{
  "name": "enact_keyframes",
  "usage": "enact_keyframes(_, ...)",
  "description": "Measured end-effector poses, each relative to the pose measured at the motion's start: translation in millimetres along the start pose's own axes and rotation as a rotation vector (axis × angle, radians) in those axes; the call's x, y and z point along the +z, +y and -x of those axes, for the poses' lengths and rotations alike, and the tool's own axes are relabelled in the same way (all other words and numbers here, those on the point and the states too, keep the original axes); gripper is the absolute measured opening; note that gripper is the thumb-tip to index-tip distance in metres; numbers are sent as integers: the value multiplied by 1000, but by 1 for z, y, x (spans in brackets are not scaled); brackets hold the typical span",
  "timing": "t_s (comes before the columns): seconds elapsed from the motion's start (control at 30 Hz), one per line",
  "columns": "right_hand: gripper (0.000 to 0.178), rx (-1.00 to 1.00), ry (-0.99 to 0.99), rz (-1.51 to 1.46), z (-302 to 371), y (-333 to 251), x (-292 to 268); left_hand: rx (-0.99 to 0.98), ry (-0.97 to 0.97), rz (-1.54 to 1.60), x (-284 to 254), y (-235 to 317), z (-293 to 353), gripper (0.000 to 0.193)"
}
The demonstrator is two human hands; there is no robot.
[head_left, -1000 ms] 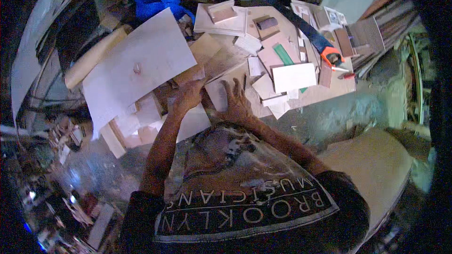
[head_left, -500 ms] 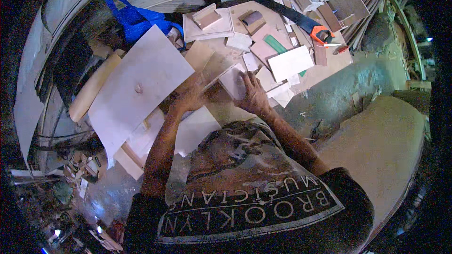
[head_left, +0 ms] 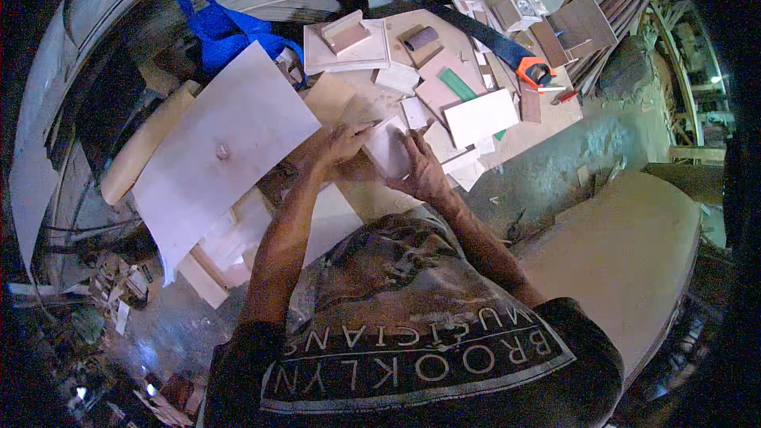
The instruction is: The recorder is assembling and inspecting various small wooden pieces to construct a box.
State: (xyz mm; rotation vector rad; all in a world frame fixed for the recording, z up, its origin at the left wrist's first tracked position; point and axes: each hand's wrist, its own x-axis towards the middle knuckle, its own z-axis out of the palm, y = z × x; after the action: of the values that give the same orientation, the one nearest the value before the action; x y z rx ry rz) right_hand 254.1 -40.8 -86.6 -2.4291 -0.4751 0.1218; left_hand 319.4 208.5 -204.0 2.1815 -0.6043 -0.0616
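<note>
A small pale wooden piece (head_left: pixel 386 148) is tilted up in front of my torso. My right hand (head_left: pixel 422 173) grips its right side, fingers bent over the edge. My left hand (head_left: pixel 346 145) is at its left side, fingers stretched toward its upper left edge; whether they touch it is not clear. Left of my left hand, a large pale sheet (head_left: pixel 226 123) lies slanted over other boards. A tan board (head_left: pixel 329 97) shows just beyond that hand. Past my right hand, a white rectangular panel (head_left: pixel 481 117) lies on the worktable.
The worktable (head_left: pixel 547 123) bears a saw with an orange handle (head_left: pixel 536 72), a green strip (head_left: pixel 456 84), a sandpaper roll (head_left: pixel 421 38) and a pale tray-like panel (head_left: pixel 346 46). A blue bag (head_left: pixel 226 32) sits at far left. A large curved board (head_left: pixel 618 254) stands at right.
My left hand has moved right and slightly up, toward the small wooden piece. The piece is more tilted, with my right hand lower along its right side. The view has shifted slightly.
</note>
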Motion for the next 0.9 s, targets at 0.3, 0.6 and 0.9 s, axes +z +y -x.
enact_keyframes(0.3,102,108,-77,-29,-7,-10,-9,-137,-106,-24,-48,71,-30,38)
enact_keyframes(0.6,54,229,-235,-799,-64,39,-15,-316,-234,170,-45,81,-41,38)
enact_keyframes(0.9,35,-113,-299,-462,-88,59,-21,-634,270,-85,-29,155,-1,43)
